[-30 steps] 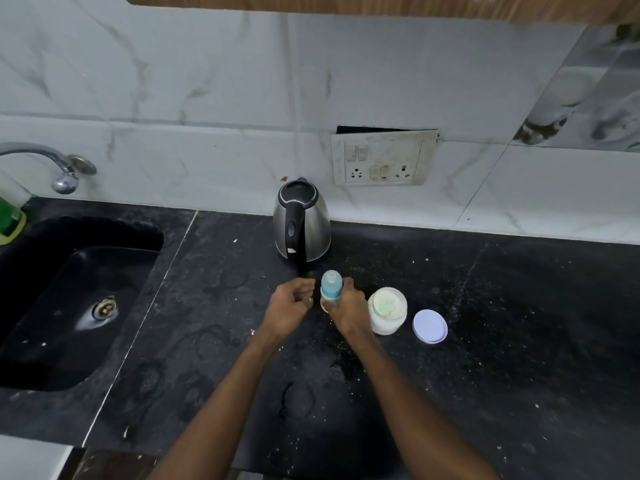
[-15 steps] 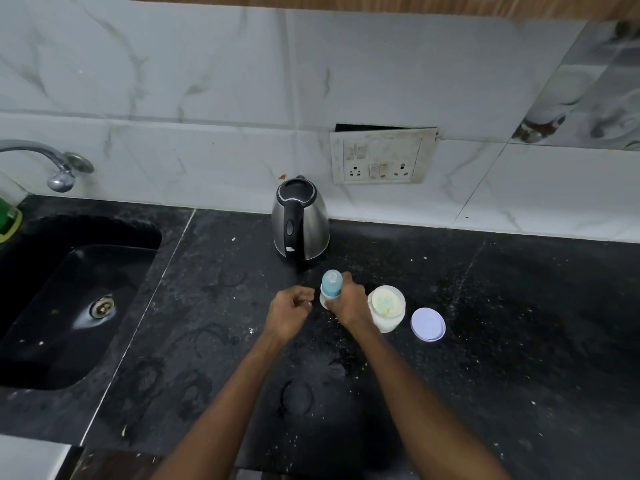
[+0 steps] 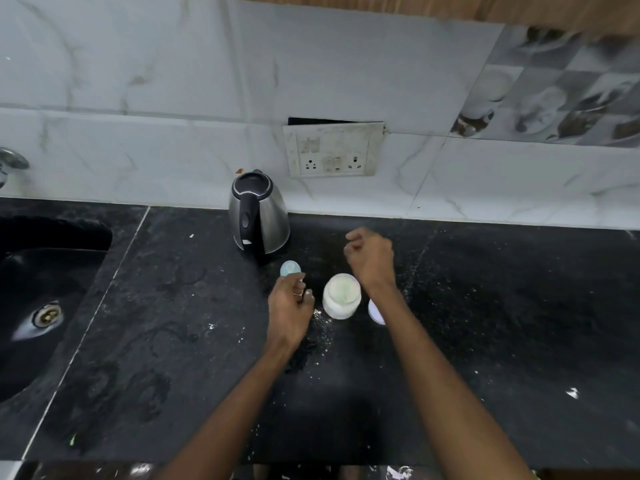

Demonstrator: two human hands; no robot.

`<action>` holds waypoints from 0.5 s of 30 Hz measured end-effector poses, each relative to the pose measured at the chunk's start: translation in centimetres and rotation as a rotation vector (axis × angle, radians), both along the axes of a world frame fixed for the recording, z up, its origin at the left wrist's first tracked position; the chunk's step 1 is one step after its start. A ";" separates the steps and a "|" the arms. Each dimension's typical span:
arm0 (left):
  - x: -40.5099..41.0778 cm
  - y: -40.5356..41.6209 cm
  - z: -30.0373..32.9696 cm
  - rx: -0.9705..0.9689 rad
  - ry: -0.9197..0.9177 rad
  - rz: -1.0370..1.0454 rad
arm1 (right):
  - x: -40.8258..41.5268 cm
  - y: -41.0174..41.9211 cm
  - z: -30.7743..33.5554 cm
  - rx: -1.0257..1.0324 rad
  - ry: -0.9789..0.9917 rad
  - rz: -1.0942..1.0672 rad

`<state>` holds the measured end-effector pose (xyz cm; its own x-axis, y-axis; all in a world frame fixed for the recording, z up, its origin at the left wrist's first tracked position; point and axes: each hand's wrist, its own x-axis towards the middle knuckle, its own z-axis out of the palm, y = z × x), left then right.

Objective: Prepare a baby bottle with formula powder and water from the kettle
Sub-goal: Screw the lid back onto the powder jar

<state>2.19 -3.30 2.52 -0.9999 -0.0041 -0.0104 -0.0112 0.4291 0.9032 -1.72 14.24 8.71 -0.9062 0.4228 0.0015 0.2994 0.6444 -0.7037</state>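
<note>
Our left hand (image 3: 290, 304) is curled around the baby bottle (image 3: 290, 269), whose blue cap shows just above the fingers, keeping it upright near the middle of the tabletop (image 3: 519, 323). Our right hand (image 3: 370, 259) hangs loosely curled and empty, just beyond the open formula jar (image 3: 341, 295), likely freed for scooping or for the kettle (image 3: 258, 213). The kettle stands at the back edge, handle toward us. The jar's lid (image 3: 375, 311) lies beside it, partly hidden by our forearm.
</note>
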 end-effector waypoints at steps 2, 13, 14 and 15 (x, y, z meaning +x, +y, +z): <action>0.3 1.6 -0.1 0.010 -0.028 -0.086 | 1.1 3.2 0.1 -0.007 -0.028 -0.018; -0.7 6.5 -3.3 -0.129 -0.228 -0.276 | 7.4 10.7 -9.5 0.184 -0.575 0.162; -0.7 6.6 -3.6 -0.134 -0.231 -0.267 | 7.5 10.8 -9.9 0.185 -0.592 0.177; -0.7 6.8 -3.9 -0.140 -0.231 -0.256 | 7.6 11.0 -10.3 0.189 -0.597 0.192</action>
<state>1.50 3.47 -1.39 -0.9401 0.2287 -0.2526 -0.0839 0.5632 0.8221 5.86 25.25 -1.57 -0.8335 0.2953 -0.4671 0.4712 0.8213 -0.3216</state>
